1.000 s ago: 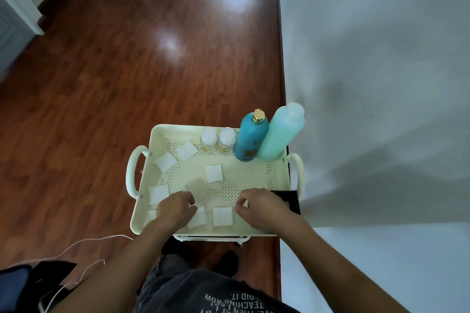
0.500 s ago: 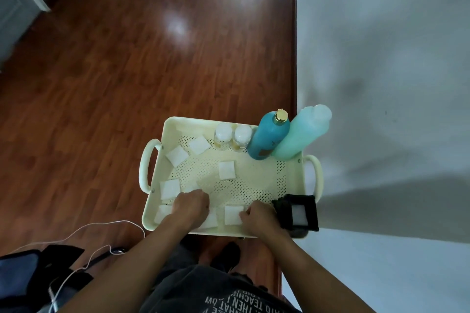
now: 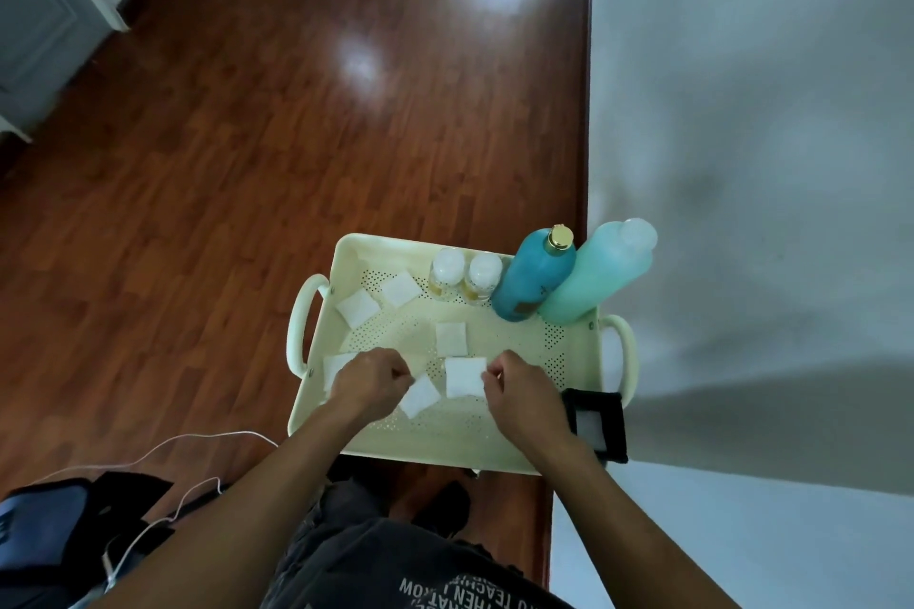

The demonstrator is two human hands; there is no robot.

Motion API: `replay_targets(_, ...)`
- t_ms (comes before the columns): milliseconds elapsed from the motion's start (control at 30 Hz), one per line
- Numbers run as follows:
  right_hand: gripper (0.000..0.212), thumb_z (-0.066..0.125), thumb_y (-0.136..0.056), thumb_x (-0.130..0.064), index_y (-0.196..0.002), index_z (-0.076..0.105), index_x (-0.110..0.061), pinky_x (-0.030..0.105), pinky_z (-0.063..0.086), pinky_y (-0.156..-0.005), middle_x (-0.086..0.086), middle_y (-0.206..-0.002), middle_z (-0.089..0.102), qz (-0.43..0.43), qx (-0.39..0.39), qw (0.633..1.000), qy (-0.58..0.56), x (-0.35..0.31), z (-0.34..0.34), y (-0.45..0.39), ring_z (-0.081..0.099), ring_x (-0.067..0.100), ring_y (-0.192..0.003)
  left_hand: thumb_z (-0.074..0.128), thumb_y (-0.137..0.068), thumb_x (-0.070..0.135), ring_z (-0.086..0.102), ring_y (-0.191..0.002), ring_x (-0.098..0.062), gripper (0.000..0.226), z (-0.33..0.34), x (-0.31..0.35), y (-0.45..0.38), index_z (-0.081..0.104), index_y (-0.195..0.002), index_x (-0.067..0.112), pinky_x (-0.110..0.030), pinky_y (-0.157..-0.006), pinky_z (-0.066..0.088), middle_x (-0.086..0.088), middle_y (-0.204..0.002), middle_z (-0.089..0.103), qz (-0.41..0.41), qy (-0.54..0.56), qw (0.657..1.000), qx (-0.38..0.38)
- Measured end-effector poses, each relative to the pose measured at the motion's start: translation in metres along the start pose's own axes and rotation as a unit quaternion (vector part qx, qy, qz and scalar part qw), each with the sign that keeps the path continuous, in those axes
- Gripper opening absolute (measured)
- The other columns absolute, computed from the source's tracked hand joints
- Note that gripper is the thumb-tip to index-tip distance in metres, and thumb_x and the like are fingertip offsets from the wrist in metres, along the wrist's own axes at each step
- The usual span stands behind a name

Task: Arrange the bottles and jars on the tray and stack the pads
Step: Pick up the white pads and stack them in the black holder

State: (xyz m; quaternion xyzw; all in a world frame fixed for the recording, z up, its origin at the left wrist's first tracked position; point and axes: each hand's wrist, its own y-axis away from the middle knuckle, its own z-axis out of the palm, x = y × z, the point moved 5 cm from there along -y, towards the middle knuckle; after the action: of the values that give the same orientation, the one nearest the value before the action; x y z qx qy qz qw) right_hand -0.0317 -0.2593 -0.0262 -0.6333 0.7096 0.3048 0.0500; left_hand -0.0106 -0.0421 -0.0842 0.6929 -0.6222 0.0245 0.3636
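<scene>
Pinching one white pad each near the tray's (image 3: 499,452) front edge, left hand (image 3: 368,381) and right hand (image 3: 519,393) curl; bottles (image 3: 536,277) and jars (image 3: 465,274) line its back edge

Bare forearms, dark grey shirt (image 3: 395,569) with white lettering, black wrist device (image 3: 596,424) on right.

We see a dim, soft-lit room: overhead light glares off the glossy wood floor (image 3: 356,59), the wall (image 3: 752,124) carries broad grey shadows, and wide-angle distortion bends the edges, with everything slightly soft.
</scene>
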Motion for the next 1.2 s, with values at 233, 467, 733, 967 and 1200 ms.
replay_targets(233, 0.012, 0.058, -0.099, -0.027, -0.095, 0.064, -0.018, 0.035, 0.049, -0.068, -0.003, -0.083, 0.068, -0.029, 0.084, 0.996, -0.028, 0.004, -0.077, 0.014, 0.061, 0.018, -0.077, 0.072, -0.087, 0.036, 0.065, -0.072, -0.003, 0.012, -0.017, 0.016, 0.005, 0.073, -0.081, 0.026, -0.023, -0.058, 0.047, 0.012, -0.081, 0.072, -0.029, 0.150, 0.988, 0.027)
replay_targets(467, 0.011, 0.059, -0.098, -0.033, -0.093, 0.063, -0.023, 0.031, 0.045, -0.066, -0.007, -0.081, 0.068, 0.029, 0.059, 0.998, -0.014, 0.055, -0.092, 0.032, 0.062, 0.015, -0.075, 0.080, -0.083, 0.032, 0.063, -0.071, -0.010, 0.012, -0.006, 0.035, 0.027, 0.076, -0.080, 0.022, -0.024, -0.062, 0.048, 0.005, -0.081, 0.075, -0.074, 0.346, 0.935, 0.021)
replay_targets(733, 0.011, 0.064, -0.096, -0.031, -0.087, 0.066, -0.024, 0.030, 0.052, -0.064, -0.008, -0.079, 0.066, 0.066, 0.058, 0.992, -0.094, 0.102, -0.131, 0.054, 0.061, 0.012, -0.071, 0.078, -0.085, 0.031, 0.046, -0.056, -0.011, 0.015, 0.019, 0.061, 0.043, 0.078, -0.082, 0.016, -0.023, -0.054, 0.040, 0.011, -0.058, 0.060, -0.091, 0.409, 0.908, -0.014)
replay_targets(967, 0.012, 0.065, -0.096, -0.032, -0.094, 0.070, -0.021, 0.032, 0.059, -0.060, -0.004, -0.086, 0.067, 0.095, 0.007, 0.993, -0.073, 0.132, -0.131, 0.070, 0.065, 0.014, -0.075, 0.078, -0.086, 0.030, 0.045, -0.056, -0.010, 0.016, 0.031, 0.088, 0.048, 0.077, -0.083, 0.013, -0.022, -0.054, 0.040, 0.011, -0.058, 0.058, -0.074, 0.411, 0.908, -0.036)
replay_targets(1200, 0.014, 0.061, -0.094, -0.043, -0.083, 0.062, -0.033, 0.020, 0.039, -0.052, -0.013, -0.073, 0.061, 0.064, 0.027, 0.997, 0.041, 0.123, -0.104, 0.068, 0.057, 0.003, -0.066, 0.077, -0.087, 0.028, 0.044, -0.057, -0.011, 0.017, 0.036, 0.092, 0.052, 0.077, -0.088, 0.010, -0.023, -0.055, 0.039, 0.011, -0.059, 0.057, -0.085, 0.415, 0.905, -0.044)
